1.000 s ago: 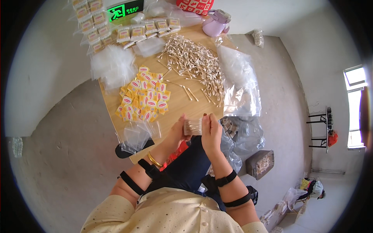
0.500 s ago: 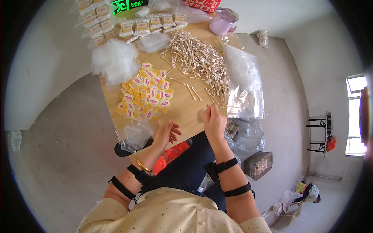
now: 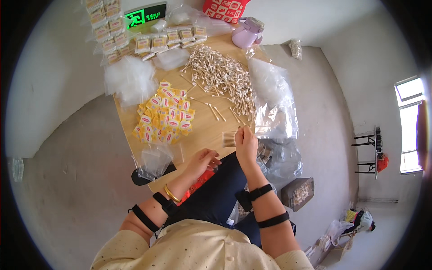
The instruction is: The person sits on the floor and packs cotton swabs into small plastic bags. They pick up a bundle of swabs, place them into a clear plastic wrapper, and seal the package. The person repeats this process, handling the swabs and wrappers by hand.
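Note:
A flat row of cotton swabs (image 3: 229, 139) sticks out to the left from my right hand (image 3: 247, 145), which is closed around its other end over the table's near right part. My left hand (image 3: 202, 163) hovers by the table's near edge, with loosely curled fingers apart and nothing visible in them. Farther off lies a large loose heap of cotton swabs (image 3: 220, 72), with a few single ones strewn on its near side. To the left is a pile of yellow and white printed cards (image 3: 166, 114). Small clear bags (image 3: 155, 159) lie at the near left corner.
More clear bags (image 3: 128, 78) lie at the far left, beside packed swab packets (image 3: 158, 42). A lilac jug (image 3: 246, 33) and a red patterned bag (image 3: 225, 9) stand at the back. Large plastic sheeting (image 3: 274, 96) covers the right edge; below is a grey bin (image 3: 297, 194).
The swab row in my right hand now shows more plainly, pointing left. My left hand has shifted a little right and nearer to me. The whole view has tilted slightly.

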The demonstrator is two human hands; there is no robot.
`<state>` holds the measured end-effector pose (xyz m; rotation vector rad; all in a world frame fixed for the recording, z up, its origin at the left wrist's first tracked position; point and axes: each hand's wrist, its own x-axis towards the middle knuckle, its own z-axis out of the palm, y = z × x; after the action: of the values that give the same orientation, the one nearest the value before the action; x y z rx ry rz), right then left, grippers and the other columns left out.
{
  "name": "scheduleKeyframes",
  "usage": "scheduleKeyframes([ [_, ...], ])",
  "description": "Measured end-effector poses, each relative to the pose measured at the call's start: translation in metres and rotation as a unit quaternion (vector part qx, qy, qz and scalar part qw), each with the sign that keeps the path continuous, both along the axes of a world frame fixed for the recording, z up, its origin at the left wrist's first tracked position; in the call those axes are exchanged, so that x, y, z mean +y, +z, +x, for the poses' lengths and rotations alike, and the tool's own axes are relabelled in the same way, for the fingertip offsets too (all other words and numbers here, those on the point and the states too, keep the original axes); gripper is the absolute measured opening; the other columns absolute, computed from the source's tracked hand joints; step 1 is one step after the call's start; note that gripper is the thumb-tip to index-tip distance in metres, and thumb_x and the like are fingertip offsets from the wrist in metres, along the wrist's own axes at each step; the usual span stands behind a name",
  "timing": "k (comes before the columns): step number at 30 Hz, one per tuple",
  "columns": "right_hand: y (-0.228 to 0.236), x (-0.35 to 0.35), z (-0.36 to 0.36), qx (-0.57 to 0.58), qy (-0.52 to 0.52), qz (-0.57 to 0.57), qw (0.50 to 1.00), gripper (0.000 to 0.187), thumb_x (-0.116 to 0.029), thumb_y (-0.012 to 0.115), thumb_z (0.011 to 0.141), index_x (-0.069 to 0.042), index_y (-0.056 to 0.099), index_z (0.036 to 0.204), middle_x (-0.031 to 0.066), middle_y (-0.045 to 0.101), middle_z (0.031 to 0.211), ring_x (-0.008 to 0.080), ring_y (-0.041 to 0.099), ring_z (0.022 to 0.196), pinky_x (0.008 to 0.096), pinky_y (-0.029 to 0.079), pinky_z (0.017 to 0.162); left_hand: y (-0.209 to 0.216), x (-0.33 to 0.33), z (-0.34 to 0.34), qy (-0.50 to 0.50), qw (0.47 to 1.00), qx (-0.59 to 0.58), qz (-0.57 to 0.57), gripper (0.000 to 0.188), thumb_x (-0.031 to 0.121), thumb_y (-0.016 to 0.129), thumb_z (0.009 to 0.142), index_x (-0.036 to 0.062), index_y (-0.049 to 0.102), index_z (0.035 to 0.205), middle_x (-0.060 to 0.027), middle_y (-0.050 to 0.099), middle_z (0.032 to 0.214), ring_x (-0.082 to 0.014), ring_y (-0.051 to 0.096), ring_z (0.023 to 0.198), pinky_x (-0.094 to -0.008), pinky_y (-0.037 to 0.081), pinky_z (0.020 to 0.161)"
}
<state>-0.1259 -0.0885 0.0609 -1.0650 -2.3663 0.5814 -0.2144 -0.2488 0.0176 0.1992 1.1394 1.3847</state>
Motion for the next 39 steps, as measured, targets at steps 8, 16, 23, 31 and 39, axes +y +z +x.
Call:
scheduleKeyframes([
  [8,0.074,-0.067,0.035,0.277,0.050,-0.293,0.914,0.020,-0.018,0.048,0.104,-0.002,0.050,0.092,0.0032,0.056,0.076,0.0102,0.051,0.067,0.0290,0.043,0.061,0.088,0.028,0.018,0.179,0.946,-0.169,0.211,0.028,0.021,0.066,0.096,0.0054,0.064,0.119,-0.0086,0.069,0.113,-0.0193,0.066,0.100,-0.0360,0.053,0.088],
  [16,0.117,-0.073,0.106,0.288,0.171,-0.452,0.827,0.037,-0.003,0.064,0.093,-0.001,0.055,0.129,0.0030,0.061,0.110,0.0118,0.058,0.103,0.0271,0.046,0.093,0.177,0.000,0.028,0.046,0.900,0.325,0.288,0.012,0.012,0.075,0.087,0.0094,0.074,0.098,-0.0016,0.074,0.092,-0.0110,0.069,0.084,-0.0403,0.045,0.100],
  [23,0.134,-0.073,0.116,0.314,0.244,-0.405,0.823,0.023,-0.001,0.069,0.086,0.000,0.066,0.109,0.0011,0.060,0.107,0.0098,0.056,0.102,0.0262,0.046,0.090,0.211,-0.006,0.039,-0.030,0.747,0.540,0.387,0.031,0.012,0.076,0.081,0.0168,0.070,0.111,-0.0003,0.075,0.097,-0.0181,0.072,0.091,-0.0538,0.023,0.117],
  [31,0.146,-0.081,0.130,0.381,0.240,-0.383,0.807,0.022,-0.004,0.072,0.086,-0.001,0.068,0.107,0.0004,0.062,0.106,0.0090,0.059,0.098,0.0255,0.047,0.088,0.210,-0.003,0.058,-0.015,0.661,0.634,0.400,0.029,0.011,0.073,0.083,0.0202,0.068,0.110,0.0019,0.074,0.106,-0.0196,0.069,0.109,-0.0561,0.021,0.118],
  [39,0.156,-0.078,0.146,0.364,0.247,-0.348,0.828,0.019,-0.008,0.072,0.087,-0.002,0.069,0.104,0.0020,0.064,0.101,0.0109,0.060,0.096,0.0267,0.047,0.085,0.228,-0.006,0.071,-0.036,0.625,0.677,0.386,0.030,0.016,0.074,0.082,0.0220,0.069,0.110,0.0023,0.072,0.115,-0.0179,0.064,0.118,-0.0527,0.023,0.116],
])
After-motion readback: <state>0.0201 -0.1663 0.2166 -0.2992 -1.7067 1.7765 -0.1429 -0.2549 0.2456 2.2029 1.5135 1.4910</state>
